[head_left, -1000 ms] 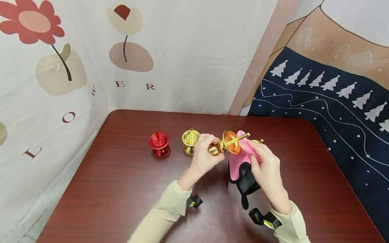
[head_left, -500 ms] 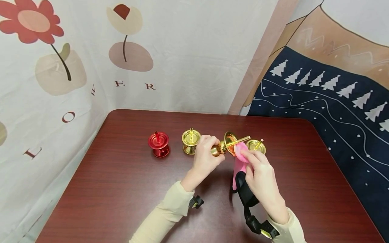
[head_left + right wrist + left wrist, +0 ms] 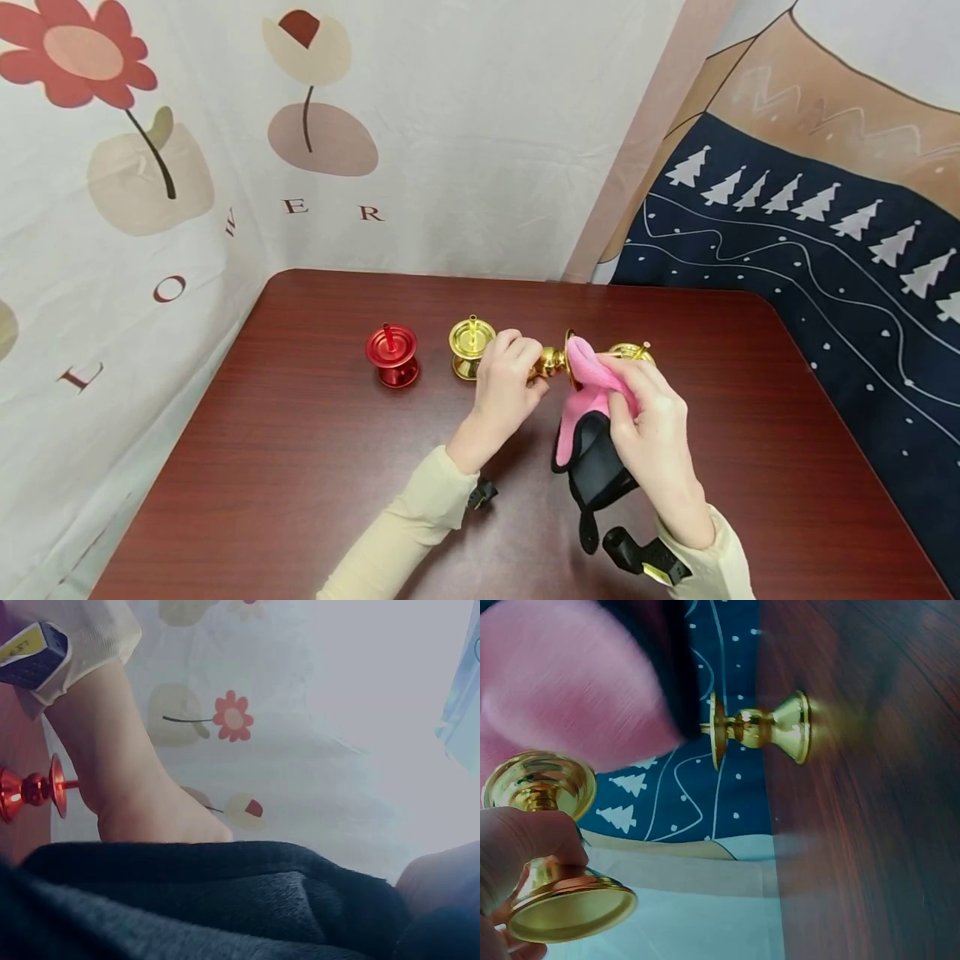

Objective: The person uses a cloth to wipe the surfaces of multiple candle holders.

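My left hand (image 3: 501, 390) grips a gold candle holder (image 3: 551, 362) by its stem end, lying sideways above the table. In the left wrist view, fingers curl round the candle holder (image 3: 566, 892) between its dish and its flared foot. My right hand (image 3: 658, 429) pinches a pink cloth with a black backing (image 3: 588, 375) against the holder's dish, hiding the spike. The black part hangs down with a loop. In the right wrist view the dark side of the cloth (image 3: 225, 892) covers the lower part and hides what the fingers do.
Behind the right hand stands another gold candle holder (image 3: 632, 352), partly hidden. To the left stand a gold one (image 3: 471, 340) and a red one (image 3: 391, 358). All are on the dark red-brown table (image 3: 300, 433), with printed curtains (image 3: 465, 167) behind it.
The cloth moved from beside the dish, down below the spike, then up over the dish and spike. The left hand turned the candle holder so the dish faces more to the right.
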`<state>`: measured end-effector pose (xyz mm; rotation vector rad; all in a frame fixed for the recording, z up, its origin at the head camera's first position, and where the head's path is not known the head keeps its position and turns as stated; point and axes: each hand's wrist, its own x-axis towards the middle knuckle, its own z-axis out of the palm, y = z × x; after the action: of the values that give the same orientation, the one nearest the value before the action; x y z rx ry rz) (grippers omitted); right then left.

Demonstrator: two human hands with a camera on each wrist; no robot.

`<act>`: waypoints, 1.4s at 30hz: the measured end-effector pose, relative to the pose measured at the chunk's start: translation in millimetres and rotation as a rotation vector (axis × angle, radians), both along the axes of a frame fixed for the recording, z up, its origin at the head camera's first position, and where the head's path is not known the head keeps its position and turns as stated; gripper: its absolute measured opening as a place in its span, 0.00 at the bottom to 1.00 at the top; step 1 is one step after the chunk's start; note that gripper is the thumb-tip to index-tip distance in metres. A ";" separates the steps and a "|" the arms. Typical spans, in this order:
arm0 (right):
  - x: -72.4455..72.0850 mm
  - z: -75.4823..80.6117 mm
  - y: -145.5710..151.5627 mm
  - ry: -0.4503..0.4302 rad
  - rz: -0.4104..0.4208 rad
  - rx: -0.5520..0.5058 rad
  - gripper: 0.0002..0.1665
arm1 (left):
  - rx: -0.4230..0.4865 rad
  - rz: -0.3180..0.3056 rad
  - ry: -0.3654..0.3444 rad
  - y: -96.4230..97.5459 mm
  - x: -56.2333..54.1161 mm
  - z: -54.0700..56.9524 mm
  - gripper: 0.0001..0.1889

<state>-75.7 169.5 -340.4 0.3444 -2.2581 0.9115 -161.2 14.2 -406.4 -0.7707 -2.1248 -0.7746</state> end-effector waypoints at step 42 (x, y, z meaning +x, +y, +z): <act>-8.4 -18.6 22.0 -0.009 0.076 -0.007 0.29 | 0.394 -0.243 -0.361 -2.0 1.6 6.2 0.17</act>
<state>-84.1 191.5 -359.0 0.4262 -2.2628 0.9615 -159.6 12.2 -400.2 -0.7204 -2.1022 -1.5068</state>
